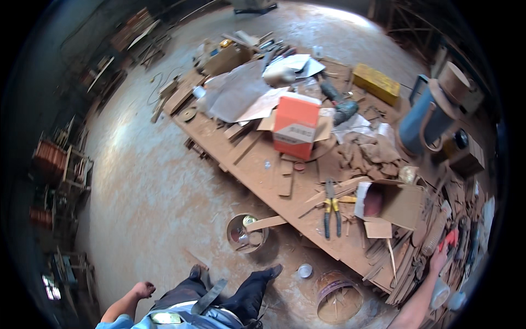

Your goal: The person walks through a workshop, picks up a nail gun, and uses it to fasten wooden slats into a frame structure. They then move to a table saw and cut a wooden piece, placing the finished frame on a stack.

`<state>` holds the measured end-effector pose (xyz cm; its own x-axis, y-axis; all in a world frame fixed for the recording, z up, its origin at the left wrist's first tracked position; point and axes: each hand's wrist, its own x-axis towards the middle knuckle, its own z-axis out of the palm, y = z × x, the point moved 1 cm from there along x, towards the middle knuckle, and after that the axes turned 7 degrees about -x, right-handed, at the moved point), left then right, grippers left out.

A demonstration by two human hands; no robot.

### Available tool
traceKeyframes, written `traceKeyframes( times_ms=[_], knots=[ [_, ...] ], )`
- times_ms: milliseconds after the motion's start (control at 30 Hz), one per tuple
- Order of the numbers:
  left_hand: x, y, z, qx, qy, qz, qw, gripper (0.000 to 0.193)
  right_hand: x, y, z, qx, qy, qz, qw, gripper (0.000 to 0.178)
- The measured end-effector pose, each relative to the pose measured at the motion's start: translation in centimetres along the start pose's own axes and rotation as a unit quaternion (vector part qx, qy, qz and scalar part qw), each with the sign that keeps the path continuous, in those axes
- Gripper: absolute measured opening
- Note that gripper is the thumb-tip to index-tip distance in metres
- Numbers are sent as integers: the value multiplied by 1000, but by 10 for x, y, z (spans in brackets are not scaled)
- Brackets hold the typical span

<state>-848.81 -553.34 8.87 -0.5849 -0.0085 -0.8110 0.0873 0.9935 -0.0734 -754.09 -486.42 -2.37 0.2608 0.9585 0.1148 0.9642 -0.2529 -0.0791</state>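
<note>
My right arm reaches over the right end of a cluttered wooden workbench (257, 172). There my right hand (436, 260) is closed at a bright red object (451, 239), whose kind I cannot make out. Wood strips (392, 263), a clear plastic bottle (436, 233) and other tools crowd around it. My left hand (144, 289) hangs low beside my body over the floor, its fingers loosely curled with nothing visible in them. Nearer the bench's middle lie pliers (331, 211) with yellow and dark handles, next to an open cardboard box (402, 205) on its side.
An orange-and-white box (296, 126), a power drill (345, 109), crumpled brown cloth (372, 156), a yellow case (376, 83) and a tall blue cylinder (424, 123) stand or lie on the bench. Below are a bucket (233, 241), a tipped tub (339, 304) and a small white container (305, 270).
</note>
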Motion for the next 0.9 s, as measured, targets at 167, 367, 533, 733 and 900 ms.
traceKeyframes(
  times_ms=[167, 367, 533, 733, 900],
  knots=[
    [3, -14, 50, 12, -48, -16, 999, 61, 39, 10, -41, 39, 48, 50, 997, 48],
    [69, -100, 90, -124, -71, -27, 989, 82, -7, -215, -170, 438, 194, 77, 874, 43],
    [94, -68, 58, -409, -275, -61, 868, 54, -157, -489, -245, 650, 2, -110, 752, 36],
    [195, -108, -17, -335, -296, -144, 883, 48, -396, -720, -234, 526, -178, -218, 802, 40],
    [328, -147, -123, -590, -174, 5, 788, 33, -546, -838, -115, 306, -260, -243, 883, 45]
  ],
)
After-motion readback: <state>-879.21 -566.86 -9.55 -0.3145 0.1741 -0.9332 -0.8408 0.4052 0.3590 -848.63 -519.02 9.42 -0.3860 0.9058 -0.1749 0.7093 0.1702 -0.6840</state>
